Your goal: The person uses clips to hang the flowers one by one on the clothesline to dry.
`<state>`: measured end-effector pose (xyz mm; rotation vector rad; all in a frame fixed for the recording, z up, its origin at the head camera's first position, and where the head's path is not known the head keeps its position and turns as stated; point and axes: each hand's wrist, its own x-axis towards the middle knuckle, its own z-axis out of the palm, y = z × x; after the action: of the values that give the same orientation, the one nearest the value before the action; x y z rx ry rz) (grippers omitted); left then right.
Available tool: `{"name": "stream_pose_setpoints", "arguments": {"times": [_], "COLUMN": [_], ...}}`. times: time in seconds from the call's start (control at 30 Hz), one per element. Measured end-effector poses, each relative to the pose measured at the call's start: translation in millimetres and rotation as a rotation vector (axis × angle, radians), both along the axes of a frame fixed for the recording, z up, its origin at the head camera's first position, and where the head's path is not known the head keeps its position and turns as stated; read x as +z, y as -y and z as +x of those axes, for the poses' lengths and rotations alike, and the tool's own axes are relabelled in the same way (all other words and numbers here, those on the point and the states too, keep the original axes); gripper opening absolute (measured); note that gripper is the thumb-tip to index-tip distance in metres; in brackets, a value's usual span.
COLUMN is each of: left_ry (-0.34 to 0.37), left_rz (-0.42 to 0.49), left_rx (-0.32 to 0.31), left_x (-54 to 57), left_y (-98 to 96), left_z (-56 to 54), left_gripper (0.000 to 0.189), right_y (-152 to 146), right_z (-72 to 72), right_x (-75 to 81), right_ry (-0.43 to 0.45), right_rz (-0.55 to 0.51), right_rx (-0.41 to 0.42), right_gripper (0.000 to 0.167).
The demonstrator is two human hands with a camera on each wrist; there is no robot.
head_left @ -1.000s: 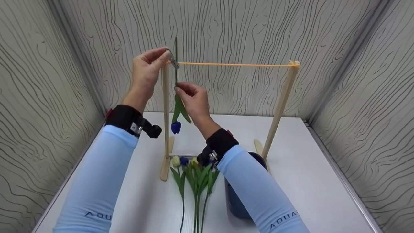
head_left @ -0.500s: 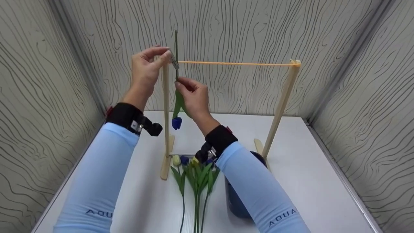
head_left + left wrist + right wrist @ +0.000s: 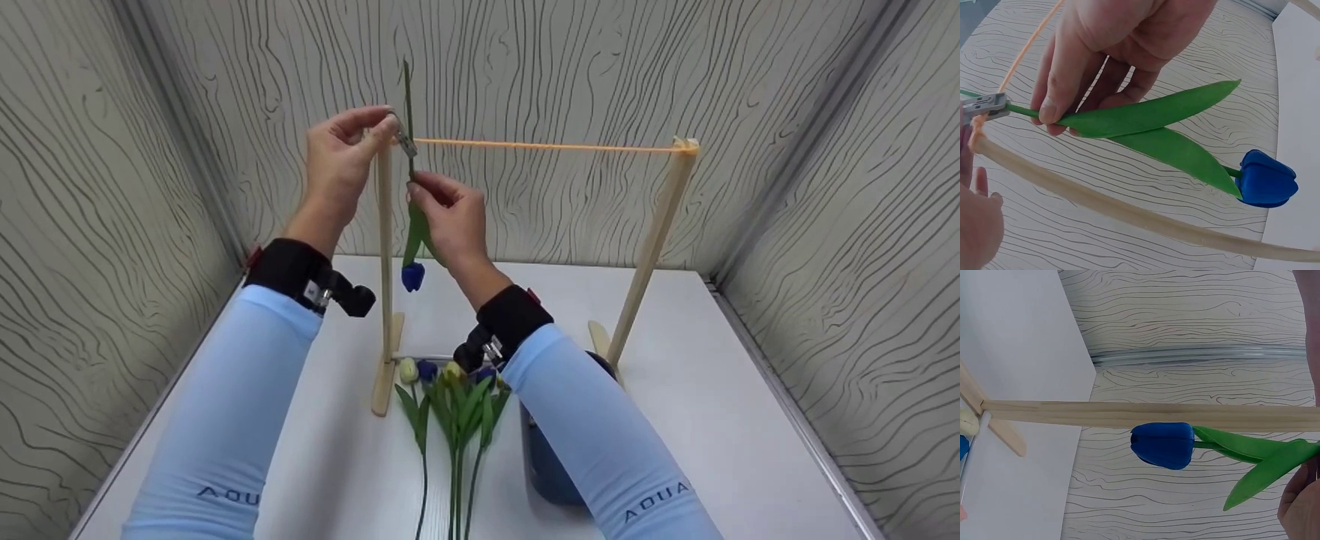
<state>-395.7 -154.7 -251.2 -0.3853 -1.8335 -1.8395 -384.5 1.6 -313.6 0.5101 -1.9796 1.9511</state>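
My left hand pinches a grey clothespin at the left end of the orange string. A blue tulip hangs head down, its green stem passing up by the clothespin and rising above the string. Just below the clothespin, my right hand pinches that stem near the leaves. In the left wrist view the clothespin's nose lies across stem and string; whether it grips both is hard to tell. The right wrist view shows the tulip's bloom in front of the wooden post.
A wooden frame with a left post and a right post carries the string. Several tulips in white, blue and yellow lie on the white table. A dark bin stands partly under the right forearm.
My right hand has moved upward with the blue tulip, so more stem stands above the string and the bloom hangs higher. The left hand stays almost in place with the clothespin.
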Motion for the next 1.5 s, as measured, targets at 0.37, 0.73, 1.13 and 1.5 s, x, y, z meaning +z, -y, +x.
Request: {"name": "stream_pose_setpoints", "arguments": {"times": [0.37, 0.73, 1.13, 1.5], "left_ry": [-0.047, -0.091, -0.301, -0.346], "left_rz": [-0.049, 0.001, -0.071, -0.429], "left_rx": [-0.053, 0.065, 0.321, 0.063], "left_x": [-6.2, -19.1, -82.9, -144.5], "left_y": [3.1, 5.2, -11.4, -59.5], "left_z": [7.9, 20.3, 63.0, 92.2], "left_gripper": [0.033, 0.046, 0.018, 0.006], "right_y": [-5, -73, -165, -203], "right_z": [5.2, 22.9, 33.4, 44.6], "right_x": [-1.8, -24.2, -89.1, -144.0], "right_ry": [0.021, -0.030, -0.024, 0.351], "right_rz": [0.061, 0.166, 0.486, 0.988], "right_rx": [-0.015, -0.087, -0.150, -0.125], "right_gripper": [0.027, 0.025, 0.013, 0.011]}}
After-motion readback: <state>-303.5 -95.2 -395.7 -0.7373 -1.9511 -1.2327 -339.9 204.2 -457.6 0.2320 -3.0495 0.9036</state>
